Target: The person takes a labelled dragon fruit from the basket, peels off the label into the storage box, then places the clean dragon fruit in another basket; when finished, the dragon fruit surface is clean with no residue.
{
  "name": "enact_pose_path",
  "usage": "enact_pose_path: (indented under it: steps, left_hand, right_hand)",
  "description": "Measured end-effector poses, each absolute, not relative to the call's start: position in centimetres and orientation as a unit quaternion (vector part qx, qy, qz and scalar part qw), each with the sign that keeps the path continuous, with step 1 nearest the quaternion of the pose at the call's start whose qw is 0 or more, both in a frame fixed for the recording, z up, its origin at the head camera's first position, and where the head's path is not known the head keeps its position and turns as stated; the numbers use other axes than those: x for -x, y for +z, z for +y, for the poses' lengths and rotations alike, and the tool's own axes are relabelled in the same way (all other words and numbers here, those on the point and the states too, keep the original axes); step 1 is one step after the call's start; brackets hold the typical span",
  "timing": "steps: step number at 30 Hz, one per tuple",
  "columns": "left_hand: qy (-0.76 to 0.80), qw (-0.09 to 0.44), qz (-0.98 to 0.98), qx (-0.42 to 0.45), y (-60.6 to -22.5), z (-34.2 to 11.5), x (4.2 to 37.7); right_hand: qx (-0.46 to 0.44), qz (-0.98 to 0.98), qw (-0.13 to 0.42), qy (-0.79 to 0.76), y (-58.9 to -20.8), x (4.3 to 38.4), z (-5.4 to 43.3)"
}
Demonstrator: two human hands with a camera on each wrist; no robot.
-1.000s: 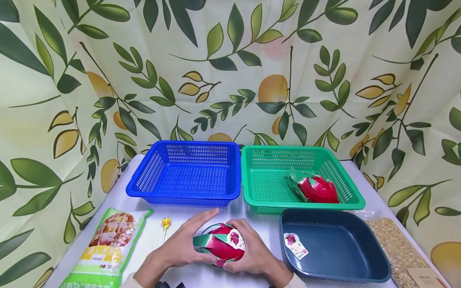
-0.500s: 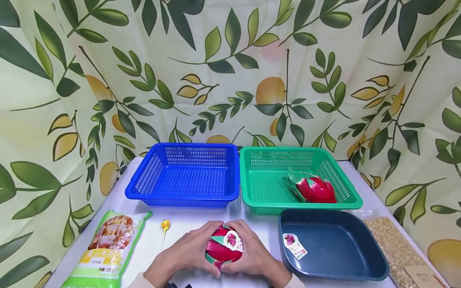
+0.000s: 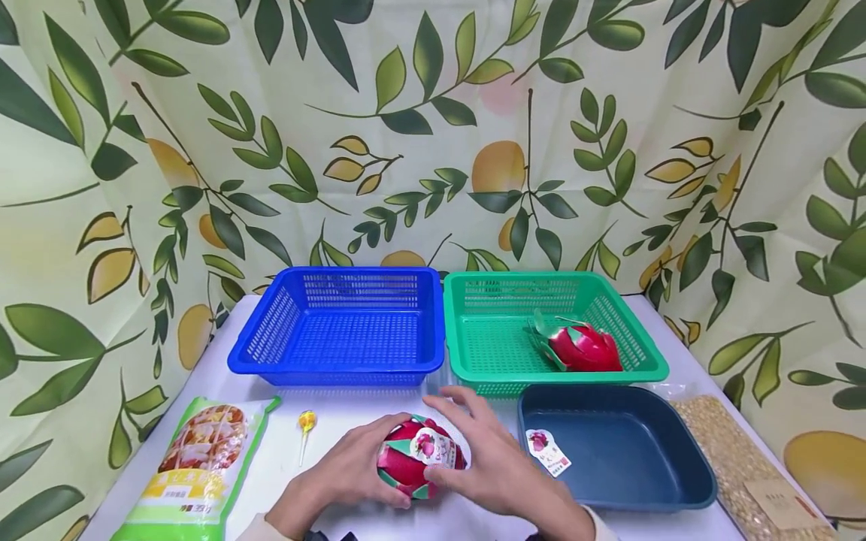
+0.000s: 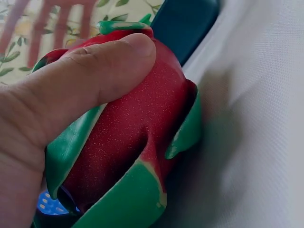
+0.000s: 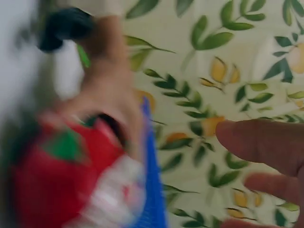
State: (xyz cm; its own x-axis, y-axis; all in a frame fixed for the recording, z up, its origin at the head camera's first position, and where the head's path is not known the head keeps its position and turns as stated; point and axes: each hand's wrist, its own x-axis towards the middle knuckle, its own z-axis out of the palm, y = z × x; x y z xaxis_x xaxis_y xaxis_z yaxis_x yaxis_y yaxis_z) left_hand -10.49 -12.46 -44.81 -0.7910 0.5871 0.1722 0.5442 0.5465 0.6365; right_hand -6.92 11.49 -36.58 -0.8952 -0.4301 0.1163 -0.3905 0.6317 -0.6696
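A red dragon fruit [image 3: 413,462] with green scales and a round sticker [image 3: 433,445] rests on the white table near the front edge. My left hand [image 3: 365,462] grips it from the left, and in the left wrist view the thumb [image 4: 95,71] presses on the red skin [image 4: 137,123]. My right hand [image 3: 476,451] hovers at the fruit's right side with its fingers spread and straight. Its thumb is close to the sticker. The right wrist view is blurred and shows the fruit [image 5: 61,185] apart from the fingers [image 5: 266,142].
A blue basket [image 3: 338,366] and a green basket [image 3: 487,376] stand side by side behind the hands; a second dragon fruit [image 3: 575,347] lies in the green one. A dark tray [image 3: 676,488] holds a sticker label [image 3: 546,451]. A snack bag [image 3: 196,466] and lollipop [image 3: 307,424] lie left, a grain packet [image 3: 744,458] right.
My right hand has let go of the fruit and opened, its fingers now spread above it. The left hand keeps hold, and the fruit has turned a little.
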Motion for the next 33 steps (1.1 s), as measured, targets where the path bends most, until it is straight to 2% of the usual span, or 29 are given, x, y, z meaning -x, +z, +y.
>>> enact_pose_path:
  steps: [4,9,14,19,27,33]
  left_hand:
    - [0.348,0.040,0.887,-0.300,-44.8,-12.9,10.2]
    - [0.353,0.038,0.887,-0.294,-44.8,-13.3,10.1]
    - [0.350,0.027,0.888,-0.298,-44.9,-13.2,10.2]
    - [0.363,0.044,0.879,-0.306,-45.1,-12.9,10.2]
    - [0.369,0.044,0.866,-0.334,-45.4,-12.4,10.4]
    - [0.366,0.049,0.872,-0.322,-45.0,-12.4,10.4]
  right_hand:
    - [0.292,0.896,0.025,-0.334,-33.5,9.4,11.9]
    - [0.400,0.853,0.113,-0.316,-31.9,13.3,11.5]
    - [0.459,0.819,0.192,-0.287,-32.5,15.9,10.6]
    - [0.480,0.805,0.232,-0.260,-34.3,16.7,9.9]
    - [0.489,0.799,0.236,-0.257,-36.3,17.0,9.9]
    - [0.491,0.804,0.227,-0.247,-36.6,17.3,9.9]
